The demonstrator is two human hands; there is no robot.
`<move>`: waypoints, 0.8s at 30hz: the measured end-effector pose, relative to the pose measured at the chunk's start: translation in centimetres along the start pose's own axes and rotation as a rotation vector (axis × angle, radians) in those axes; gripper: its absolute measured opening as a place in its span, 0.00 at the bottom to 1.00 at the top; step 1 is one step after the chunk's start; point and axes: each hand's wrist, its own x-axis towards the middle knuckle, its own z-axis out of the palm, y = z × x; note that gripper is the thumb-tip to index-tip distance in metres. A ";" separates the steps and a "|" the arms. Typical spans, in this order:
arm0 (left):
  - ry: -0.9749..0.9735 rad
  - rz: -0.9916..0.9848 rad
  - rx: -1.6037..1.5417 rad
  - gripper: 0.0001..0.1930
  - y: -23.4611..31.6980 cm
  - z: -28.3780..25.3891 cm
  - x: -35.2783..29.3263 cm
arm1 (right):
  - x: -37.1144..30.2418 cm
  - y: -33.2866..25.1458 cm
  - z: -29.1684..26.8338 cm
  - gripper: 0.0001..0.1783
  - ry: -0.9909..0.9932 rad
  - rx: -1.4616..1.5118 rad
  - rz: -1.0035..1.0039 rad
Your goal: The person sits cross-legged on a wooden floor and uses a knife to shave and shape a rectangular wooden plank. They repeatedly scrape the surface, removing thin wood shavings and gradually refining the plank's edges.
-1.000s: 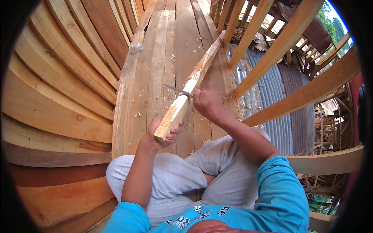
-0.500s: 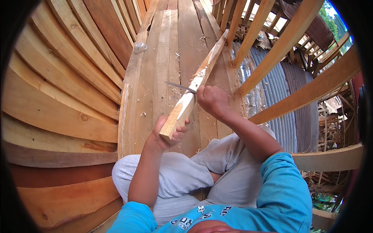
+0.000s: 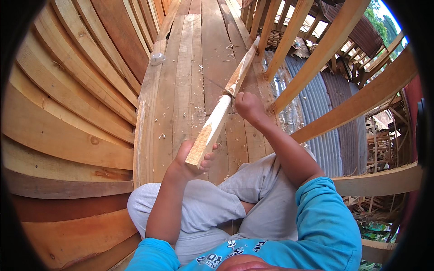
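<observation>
A long squared piece of wood [image 3: 220,110] slants from near my lap up to the far right. My left hand [image 3: 192,157] wraps round its near end from beneath. Pale, freshly cut wood shows along its upper edge, with curled shavings farther up. My right hand [image 3: 248,106] is closed in a fist beside the wood, gripping a knife [image 3: 218,85]. The thin dark blade lies across the wood and points to the upper left. The knife's handle is hidden inside the fist.
Wooden planks [image 3: 181,104] strewn with shavings form the floor. A small clear plastic container [image 3: 158,58] sits at the left. Curved boards [image 3: 68,113] wall the left side; wooden posts [image 3: 316,54] line the right, with corrugated metal sheets [image 3: 316,104] beyond. My crossed legs [image 3: 212,203] are close below.
My right hand has pushed the knife farther up along the wood, away from me. My left hand keeps its grip on the near end, slightly lower in the picture.
</observation>
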 end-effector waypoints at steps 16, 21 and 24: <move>0.498 0.261 0.686 0.23 0.1 0.8 0.2 | -5.9 -7.0 -3.9 0.27 -0.207 -0.073 -0.097; 0.552 0.260 0.748 0.25 0.3 0.4 -0.4 | -8.7 -9.1 -4.7 0.27 -0.313 -0.017 -0.231; 0.553 0.291 0.732 0.24 0.2 0.5 -0.3 | -6.8 -7.3 -3.1 0.24 -0.255 -0.075 -0.307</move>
